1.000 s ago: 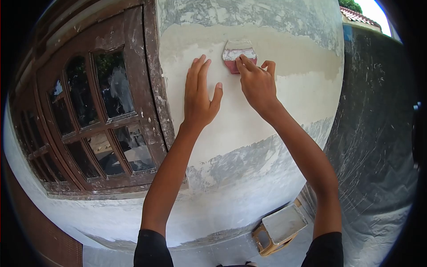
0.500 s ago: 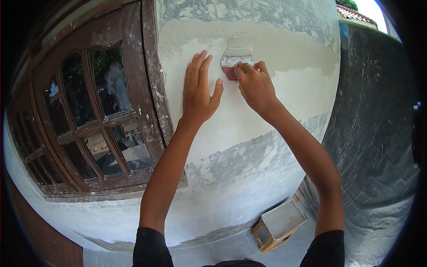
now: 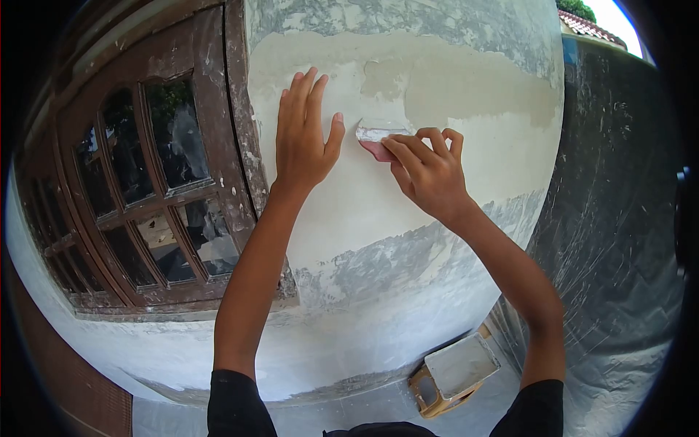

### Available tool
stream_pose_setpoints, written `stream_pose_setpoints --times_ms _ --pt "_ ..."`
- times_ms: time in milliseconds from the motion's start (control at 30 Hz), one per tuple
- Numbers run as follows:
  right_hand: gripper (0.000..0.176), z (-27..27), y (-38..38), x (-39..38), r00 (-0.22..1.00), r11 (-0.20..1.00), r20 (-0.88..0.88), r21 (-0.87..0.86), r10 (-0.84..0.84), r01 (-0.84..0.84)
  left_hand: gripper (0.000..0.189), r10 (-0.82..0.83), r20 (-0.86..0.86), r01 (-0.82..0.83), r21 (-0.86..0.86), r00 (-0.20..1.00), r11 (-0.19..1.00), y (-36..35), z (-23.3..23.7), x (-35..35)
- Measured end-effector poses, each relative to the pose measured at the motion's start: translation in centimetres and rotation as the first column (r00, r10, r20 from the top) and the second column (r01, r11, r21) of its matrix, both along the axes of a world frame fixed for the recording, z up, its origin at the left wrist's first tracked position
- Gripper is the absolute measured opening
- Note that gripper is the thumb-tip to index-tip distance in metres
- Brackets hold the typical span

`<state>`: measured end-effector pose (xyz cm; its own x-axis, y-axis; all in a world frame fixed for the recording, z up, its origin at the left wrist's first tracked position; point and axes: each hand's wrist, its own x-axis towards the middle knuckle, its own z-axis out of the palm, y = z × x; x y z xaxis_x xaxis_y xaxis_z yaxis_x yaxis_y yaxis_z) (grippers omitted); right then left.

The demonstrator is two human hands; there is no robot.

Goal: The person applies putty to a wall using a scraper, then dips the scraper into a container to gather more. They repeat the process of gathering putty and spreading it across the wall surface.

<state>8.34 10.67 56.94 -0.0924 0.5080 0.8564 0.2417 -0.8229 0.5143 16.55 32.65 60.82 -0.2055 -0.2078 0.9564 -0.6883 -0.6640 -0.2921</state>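
Observation:
My right hand (image 3: 434, 173) pinches a small red putty scraper (image 3: 377, 151) whose upper part is coated with white filler. The scraper lies against the wall (image 3: 342, 207), its edge facing up. A patch of damp, beige filler (image 3: 466, 84) spreads above and to the right of it, with paler smoothed filler around and below. Left of the scraper, my left hand (image 3: 302, 138) rests on the wall with fingers stretched upward and thumb apart, holding nothing.
A brown wooden window (image 3: 167, 204) with dark panes stands at the left. Below right, a stool (image 3: 429, 393) bears a tray (image 3: 462, 363) smeared with filler. Dark plastic sheeting (image 3: 611, 197) hangs at the right. Rough grey wall shows above and below the filler band.
My right hand has drawn the scraper downward and tilted it, leaving a smoother pale strip beneath a beige patch. My left hand appears shifted slightly left and up.

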Motion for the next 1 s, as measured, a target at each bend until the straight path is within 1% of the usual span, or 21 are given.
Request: stream_pose_setpoints --times_ms 67,100,133,167,233,267,300,333,400,467,533,600,667,700,733,800,833,867,933,967,1000 --pt "0.027 1.5 -0.6 0.8 0.994 0.997 0.102 0.06 0.043 -0.049 0.057 0.02 0.006 -0.02 -0.001 1.0 1.0 0.0 0.2 0.2" --pt "0.024 2.4 -0.9 1.0 0.992 0.987 0.059 0.103 0.115 -0.121 0.057 0.037 0.008 -0.037 -0.007 0.999 0.999 0.0 0.4 0.1" --pt "0.024 3.4 -1.0 1.2 0.991 0.987 0.061 0.101 0.121 -0.126 0.057 0.055 0.01 -0.055 -0.013 0.998 0.998 0.0 0.5 0.1" --pt "0.024 4.4 -1.2 1.5 0.974 0.943 0.024 0.246 0.224 -0.223 0.057 0.06 0.01 -0.06 -0.015 0.998 0.998 0.0 0.5 0.3" --pt "0.027 6.2 -1.5 2.3 0.9 0.778 -0.002 0.503 0.436 -0.376 0.058 0.188 0.027 -0.188 -0.005 0.982 0.982 0.0 0.4 0.7" --pt "0.03 7.2 -1.6 2.9 0.844 0.667 0.008 0.608 0.537 -0.43 0.058 0.192 0.029 -0.192 -0.006 0.981 0.981 0.0 0.4 0.7" --pt "0.036 8.0 -2.1 4.1 0.809 0.603 0.035 0.648 0.587 -0.466 0.059 0.198 0.025 -0.198 -0.005 0.98 0.98 -0.1 0.3 0.7" --pt "0.036 8.7 -2.4 5.3 0.807 0.602 0.035 0.648 0.589 -0.467 0.06 0.203 0.019 -0.202 -0.003 0.979 0.979 -0.1 0.2 0.6" --pt "0.038 10.1 -2.6 6.6 0.647 0.392 0.074 0.741 0.759 -0.545 0.061 0.231 0.018 -0.231 -0.002 0.973 0.973 -0.1 0.2 0.7" --pt "0.039 10.3 -2.3 7.4 0.623 0.379 0.059 0.747 0.78 -0.546 0.062 0.258 0.011 -0.258 0.001 0.966 0.966 -0.1 0.1 0.6" --pt "0.04 10.2 -2.0 7.6 0.788 0.599 -0.007 0.654 0.615 -0.462 0.062 0.289 0.005 -0.289 0.006 0.957 0.957 -0.1 0.1 0.6" --pt "0.041 10.5 -2.4 7.9 0.787 0.592 -0.017 0.669 0.616 -0.449 0.062 0.302 0.002 -0.302 0.005 0.953 0.953 -0.1 0.0 0.5" --pt "0.041 11.3 -3.9 8.5 0.735 0.46 0.059 0.745 0.675 -0.483 0.062 0.312 -0.003 -0.312 0.005 0.95 0.95 -0.1 0.0 0.6" --pt "0.041 11.6 -4.7 8.7 0.768 0.455 0.112 0.749 0.63 -0.482 0.062 0.314 0.002 -0.314 0.002 0.95 0.95 -0.1 0.0 0.6" --pt "0.041 11.5 -5.6 8.8 0.769 0.455 0.111 0.75 0.63 -0.481 0.062 0.315 0.008 -0.315 0.0 0.949 0.949 -0.2 0.0 0.6" --pt "0.042 11.5 -6.8 8.1 0.651 0.22 0.246 0.807 0.718 -0.548 0.061 0.318 0.005 -0.318 -0.003 0.948 0.948 -0.3 0.0 0.6" --pt "0.043 11.4 -7.4 8.4 0.679 0.242 0.285 0.785 0.676 -0.571 0.061 0.322 0.004 -0.322 -0.006 0.947 0.947 -0.3 0.0 0.6" --pt "0.043 11.2 -7.1 8.3 0.678 0.242 0.285 0.785 0.677 -0.571 0.061 0.323 0.004 -0.323 -0.006 0.946 0.946 -0.3 0.0 0.6" --pt "0.046 10.3 -5.6 7.2 0.59 0.231 0.303 0.715 0.749 -0.66 0.061 0.329 0.002 -0.329 -0.013 0.944 0.944 -0.4 0.0 0.6" --pt "0.048 9.8 -4.6 6.5 0.577 0.257 0.228 0.727 0.784 -0.637 0.061 0.329 0.003 -0.329 -0.012 0.944 0.944 -0.4 0.0 0.7" --pt "0.047 9.4 -3.6 6.1 0.554 0.3 0.161 0.701 0.817 -0.647 0.061 0.327 0.009 -0.327 -0.013 0.945 0.945 -0.4 0.0 0.8"
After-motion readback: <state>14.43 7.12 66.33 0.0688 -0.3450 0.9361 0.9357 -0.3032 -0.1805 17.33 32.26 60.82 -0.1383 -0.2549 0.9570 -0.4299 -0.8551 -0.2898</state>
